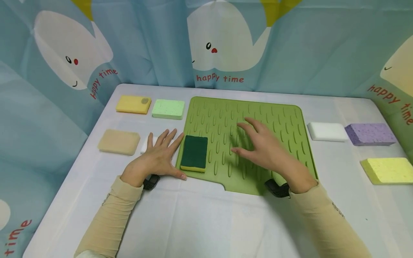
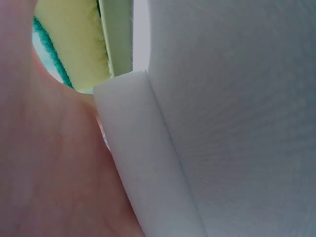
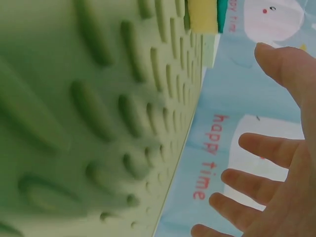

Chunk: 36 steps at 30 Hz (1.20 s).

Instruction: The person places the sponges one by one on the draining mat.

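My left hand [image 1: 158,157] lies with fingers spread over a white sponge [image 1: 144,147], which is mostly hidden beneath it. In the left wrist view the edge of a white block [image 2: 143,148] shows right beside the palm. The left thumb points toward the near left corner of a green ribbed mat [image 1: 258,184]. On the mat's left side sits a sponge with a dark green top and yellow base [image 1: 194,152]. My right hand [image 1: 262,145] hovers above the mat's middle with fingers apart and nothing in it; the right wrist view shows its fingers [image 3: 252,187] extended over the raised ribs.
Left of the mat lie a yellow sponge [image 1: 133,104], a mint-green sponge [image 1: 168,109] and a beige sponge [image 1: 118,142]. To its right are a white block [image 1: 327,132], a purple sponge [image 1: 371,134] and a pale yellow sponge [image 1: 388,171]. A blue printed curtain [image 1: 155,43] hangs behind the table.
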Each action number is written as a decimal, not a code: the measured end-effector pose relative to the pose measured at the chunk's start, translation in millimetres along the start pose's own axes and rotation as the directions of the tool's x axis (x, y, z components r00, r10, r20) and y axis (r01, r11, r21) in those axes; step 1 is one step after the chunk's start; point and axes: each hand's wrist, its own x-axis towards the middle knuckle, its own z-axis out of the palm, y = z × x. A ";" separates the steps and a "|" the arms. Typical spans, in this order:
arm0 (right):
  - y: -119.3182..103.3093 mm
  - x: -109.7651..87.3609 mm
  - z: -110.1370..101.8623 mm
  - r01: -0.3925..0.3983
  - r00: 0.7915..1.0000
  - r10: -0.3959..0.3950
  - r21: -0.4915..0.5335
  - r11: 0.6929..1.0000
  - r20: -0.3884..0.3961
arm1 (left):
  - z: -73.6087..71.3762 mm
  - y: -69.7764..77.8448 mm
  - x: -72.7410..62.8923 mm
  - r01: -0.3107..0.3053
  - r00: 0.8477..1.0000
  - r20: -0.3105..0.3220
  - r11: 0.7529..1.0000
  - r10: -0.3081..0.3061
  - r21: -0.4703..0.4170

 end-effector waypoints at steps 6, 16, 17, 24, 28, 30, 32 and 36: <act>13.5 -7.5 -7.4 -0.031 0.999 0.031 0.018 0.999 -0.022 | 1.2 -0.4 1.0 -0.001 1.000 -0.005 1.000 0.001 0.006; 40.3 -22.8 -18.7 -0.100 0.995 0.100 -0.001 0.995 -0.032 | 1.8 -0.8 1.7 0.010 1.000 0.007 1.000 -0.010 0.011; 43.1 -24.0 -19.3 -0.103 0.994 0.102 -0.011 0.995 -0.040 | 1.8 -0.9 1.6 0.011 1.000 0.008 1.000 -0.011 0.009; 62.4 -31.5 -22.9 -0.143 0.988 0.140 -0.059 0.988 -0.062 | 1.3 -1.5 1.9 0.002 1.000 0.000 1.000 -0.002 0.005; 72.3 -35.0 -24.8 -0.167 0.984 0.162 -0.071 0.983 -0.068 | 1.5 -1.8 2.2 0.002 1.000 0.001 1.000 -0.002 0.007; 77.2 -36.4 -25.4 -0.172 0.983 0.167 -0.079 0.982 -0.076 | 1.7 -1.8 2.4 0.003 1.000 0.002 1.000 -0.003 0.008; 81.8 -37.9 -26.1 -0.181 0.981 0.174 -0.089 0.979 -0.080 | 1.9 -1.8 2.5 0.004 1.000 0.001 1.000 -0.004 0.007; 90.9 -41.1 -27.2 -0.206 0.976 0.197 -0.104 0.973 -0.088 | 2.5 -1.8 2.4 0.004 1.000 0.002 1.000 -0.004 0.006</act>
